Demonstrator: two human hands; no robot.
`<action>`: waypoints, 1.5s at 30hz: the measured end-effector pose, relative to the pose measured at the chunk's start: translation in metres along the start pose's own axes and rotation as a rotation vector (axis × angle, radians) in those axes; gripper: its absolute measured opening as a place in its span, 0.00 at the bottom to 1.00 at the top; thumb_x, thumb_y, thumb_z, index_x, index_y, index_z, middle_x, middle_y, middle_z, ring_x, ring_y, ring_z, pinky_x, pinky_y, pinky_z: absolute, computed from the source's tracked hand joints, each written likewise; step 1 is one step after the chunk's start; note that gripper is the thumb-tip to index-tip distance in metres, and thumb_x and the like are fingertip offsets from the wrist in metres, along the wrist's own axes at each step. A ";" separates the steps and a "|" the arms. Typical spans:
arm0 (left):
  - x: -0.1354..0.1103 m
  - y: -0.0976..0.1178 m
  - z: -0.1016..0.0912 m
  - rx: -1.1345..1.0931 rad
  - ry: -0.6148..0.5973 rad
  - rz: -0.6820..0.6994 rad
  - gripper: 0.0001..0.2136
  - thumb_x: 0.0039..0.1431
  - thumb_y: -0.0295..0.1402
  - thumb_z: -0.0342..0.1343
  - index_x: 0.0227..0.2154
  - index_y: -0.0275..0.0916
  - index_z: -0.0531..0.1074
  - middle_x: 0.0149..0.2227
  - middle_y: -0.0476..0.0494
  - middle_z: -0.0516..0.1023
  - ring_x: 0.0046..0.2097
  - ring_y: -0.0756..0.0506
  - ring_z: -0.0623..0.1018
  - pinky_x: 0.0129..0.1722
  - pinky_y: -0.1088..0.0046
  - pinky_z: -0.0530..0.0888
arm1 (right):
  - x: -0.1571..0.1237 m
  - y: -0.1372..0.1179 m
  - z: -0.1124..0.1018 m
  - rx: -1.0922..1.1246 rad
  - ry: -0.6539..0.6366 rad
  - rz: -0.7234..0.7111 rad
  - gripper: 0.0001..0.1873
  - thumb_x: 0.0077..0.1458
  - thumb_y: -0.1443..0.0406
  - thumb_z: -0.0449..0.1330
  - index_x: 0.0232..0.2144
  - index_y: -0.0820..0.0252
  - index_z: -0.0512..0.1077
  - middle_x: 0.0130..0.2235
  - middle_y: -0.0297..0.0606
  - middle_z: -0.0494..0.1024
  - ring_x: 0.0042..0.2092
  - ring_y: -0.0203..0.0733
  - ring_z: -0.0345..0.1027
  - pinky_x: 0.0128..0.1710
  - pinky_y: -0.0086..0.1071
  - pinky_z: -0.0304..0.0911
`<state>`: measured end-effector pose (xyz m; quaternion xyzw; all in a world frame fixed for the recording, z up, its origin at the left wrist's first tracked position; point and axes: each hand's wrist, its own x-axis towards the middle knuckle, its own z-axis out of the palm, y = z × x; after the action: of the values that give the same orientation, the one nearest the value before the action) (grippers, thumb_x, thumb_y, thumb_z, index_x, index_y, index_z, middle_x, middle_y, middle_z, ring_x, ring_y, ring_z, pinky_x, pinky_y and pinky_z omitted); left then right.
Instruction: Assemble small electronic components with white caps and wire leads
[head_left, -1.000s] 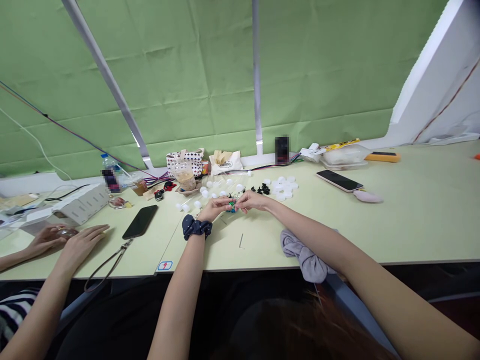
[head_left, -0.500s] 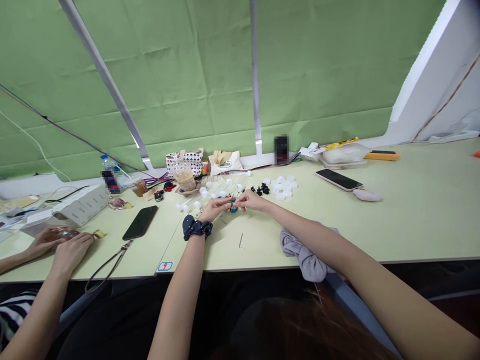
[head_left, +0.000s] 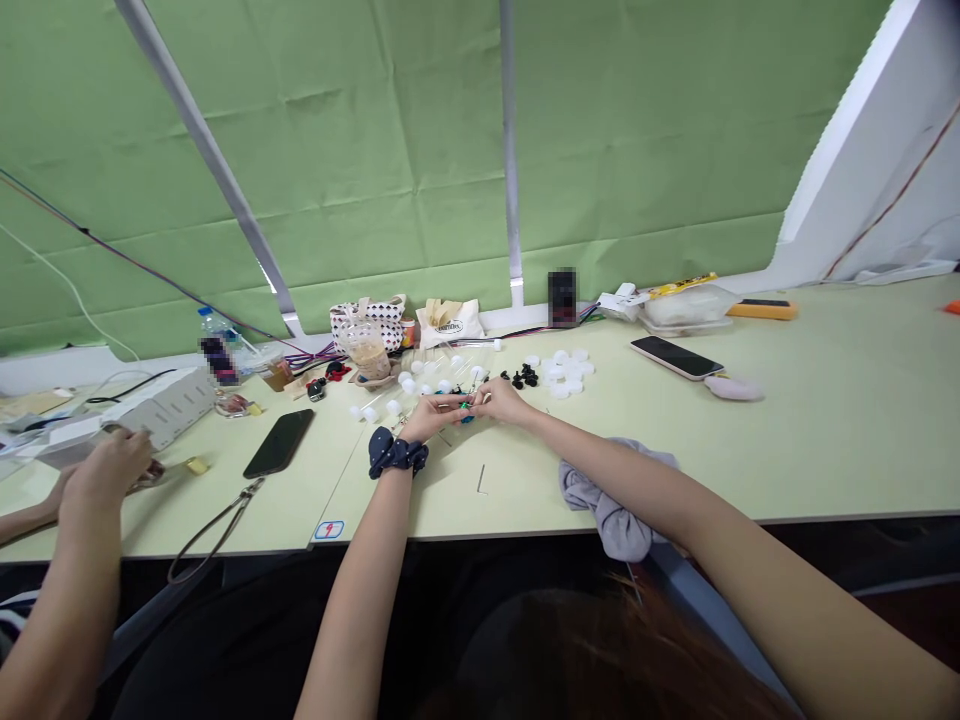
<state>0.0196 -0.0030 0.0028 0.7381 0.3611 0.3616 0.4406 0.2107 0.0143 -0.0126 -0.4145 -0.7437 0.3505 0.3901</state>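
My left hand [head_left: 430, 414] is closed with its fingertips on a small green-and-blue part [head_left: 466, 412], held just above the table. My right hand [head_left: 499, 400] pinches at the same spot from the other side. A thin metal rod [head_left: 474, 381] sticks up by its fingertips; their grip partly hides it. An L-shaped hex key [head_left: 481, 480] lies on the table in front of my hands. Just beyond them are several clear tubes with white caps [head_left: 408, 384]. Several small black pieces [head_left: 525, 377] and loose white caps [head_left: 566, 374] lie to the right.
A drink cup [head_left: 369, 358] stands behind the tubes. Phones lie at left [head_left: 280, 444] and right [head_left: 676, 358]. A grey cloth scrunchie [head_left: 615, 500] sits under my right forearm. At far left, a co-worker's hand [head_left: 112, 465] is beside a white box [head_left: 169, 410].
My two hands stay together around the small part; the right fingers have shifted slightly. The co-worker's near hand has lifted and moved left, away from the small yellow piece.
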 end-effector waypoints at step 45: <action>0.001 0.000 0.003 -0.070 0.075 -0.045 0.21 0.39 0.41 0.67 0.34 0.34 0.71 0.26 0.48 0.73 0.27 0.49 0.76 0.31 0.70 0.73 | -0.006 -0.016 0.000 -0.215 -0.036 -0.141 0.04 0.48 0.73 0.58 0.26 0.62 0.66 0.25 0.31 0.71 0.22 0.29 0.62 0.26 0.24 0.55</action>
<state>0.0229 -0.0033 0.0021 0.6999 0.3808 0.3913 0.4604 0.2071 0.0024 -0.0008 -0.3942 -0.8113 0.2477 0.3535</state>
